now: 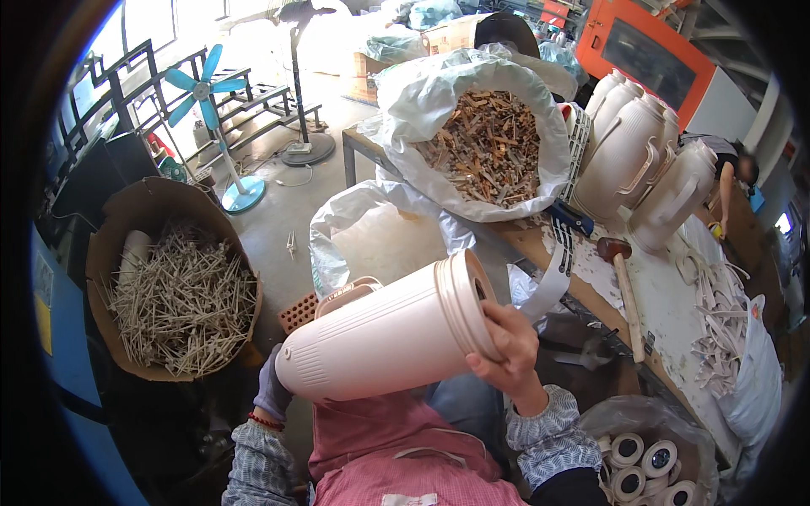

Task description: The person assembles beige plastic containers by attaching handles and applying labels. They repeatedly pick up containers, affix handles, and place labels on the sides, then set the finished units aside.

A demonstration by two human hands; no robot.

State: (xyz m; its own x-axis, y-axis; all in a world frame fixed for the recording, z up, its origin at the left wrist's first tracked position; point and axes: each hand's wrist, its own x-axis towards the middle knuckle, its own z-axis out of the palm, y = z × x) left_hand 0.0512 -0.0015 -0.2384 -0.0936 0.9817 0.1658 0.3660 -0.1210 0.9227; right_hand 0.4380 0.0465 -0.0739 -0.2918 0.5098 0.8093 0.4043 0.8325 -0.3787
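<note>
A pale pink plastic thermos jug shell [380, 331] lies tilted across my lap, its ringed open end up and to the right. My right hand [509, 350] is bare and grips the rim of that end, thumb outside and fingers at the opening. Around the narrower lower-left end is my left hand [272, 388], in a lavender glove; most of its fingers are hidden behind the shell. The shell's handle [348, 295] shows along its far side.
Several jugs [629, 152] stand on the workbench [624, 295] at right, near a mallet [626, 291] and a sack of brown pieces [498, 148]. A carton of thin plastic sprues [181, 295] is at left, a fan [202, 93] behind. Bagged round parts [658, 458] sit lower right.
</note>
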